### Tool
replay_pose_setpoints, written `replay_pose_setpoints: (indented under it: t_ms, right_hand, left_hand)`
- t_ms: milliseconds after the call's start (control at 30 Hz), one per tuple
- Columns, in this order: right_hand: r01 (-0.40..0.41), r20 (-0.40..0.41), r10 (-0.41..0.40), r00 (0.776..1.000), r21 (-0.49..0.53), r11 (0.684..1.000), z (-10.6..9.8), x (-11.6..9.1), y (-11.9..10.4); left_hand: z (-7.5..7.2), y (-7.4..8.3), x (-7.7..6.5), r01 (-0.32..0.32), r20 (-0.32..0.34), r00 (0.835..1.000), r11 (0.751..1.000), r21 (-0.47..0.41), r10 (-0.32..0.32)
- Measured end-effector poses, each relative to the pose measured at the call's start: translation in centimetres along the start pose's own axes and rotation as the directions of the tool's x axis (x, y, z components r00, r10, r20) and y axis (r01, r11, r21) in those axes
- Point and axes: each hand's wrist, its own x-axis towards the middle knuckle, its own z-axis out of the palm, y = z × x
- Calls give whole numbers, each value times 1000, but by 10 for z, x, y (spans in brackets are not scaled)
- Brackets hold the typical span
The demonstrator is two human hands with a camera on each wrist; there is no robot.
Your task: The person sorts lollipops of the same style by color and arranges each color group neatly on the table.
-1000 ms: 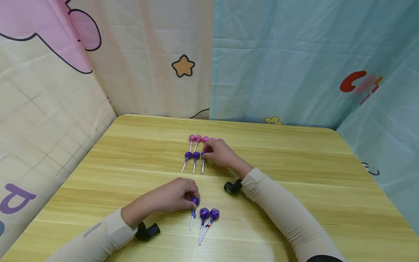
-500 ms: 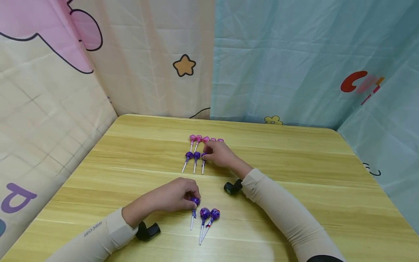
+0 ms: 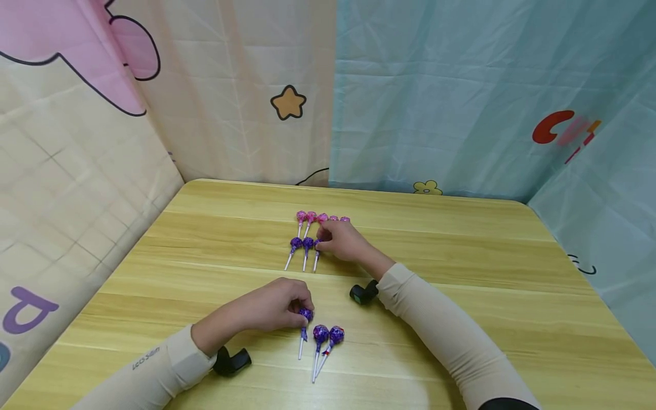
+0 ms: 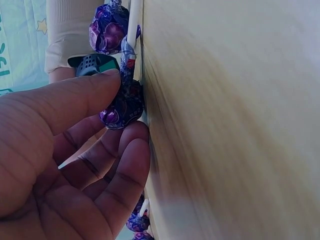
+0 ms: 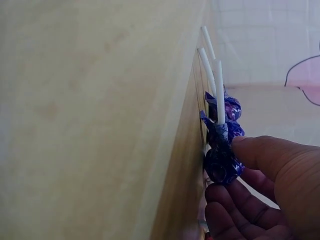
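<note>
My left hand (image 3: 279, 304) pinches the head of a purple-wrapped lollipop (image 4: 122, 107) between thumb and fingers, low over the near part of the table, its white stick pointing toward me. Just right of it lie two more purple lollipops (image 3: 320, 334) with their sticks crossing. Farther off, my right hand (image 3: 342, 240) grips another purple lollipop (image 5: 222, 165) by its head, at the right end of a row with two purple lollipops (image 3: 307, 244). Behind that row runs a line of several pink lollipops (image 3: 311, 217); my right hand hides some of their sticks.
The wooden table (image 3: 461, 256) carries everything. A black wrist device (image 3: 364, 292) sits by the right cuff and a similar black device (image 3: 232, 362) by the left cuff. Printed curtains (image 3: 246, 114) stand along the table's back and sides.
The stick of the lollipop in my right hand has swung slightly left at its near end. My left hand stays in place with its lollipop.
</note>
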Motion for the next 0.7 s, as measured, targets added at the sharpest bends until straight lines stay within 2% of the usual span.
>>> replay_pose_setpoints:
  t_ms: [700]
  right_hand:
    - [-2, -6, 2, 1000, 19, 1000, -15, -2, 2]
  left_hand:
    - [-2, 6, 6, 21, -3, 1000, 1000, -11, -21]
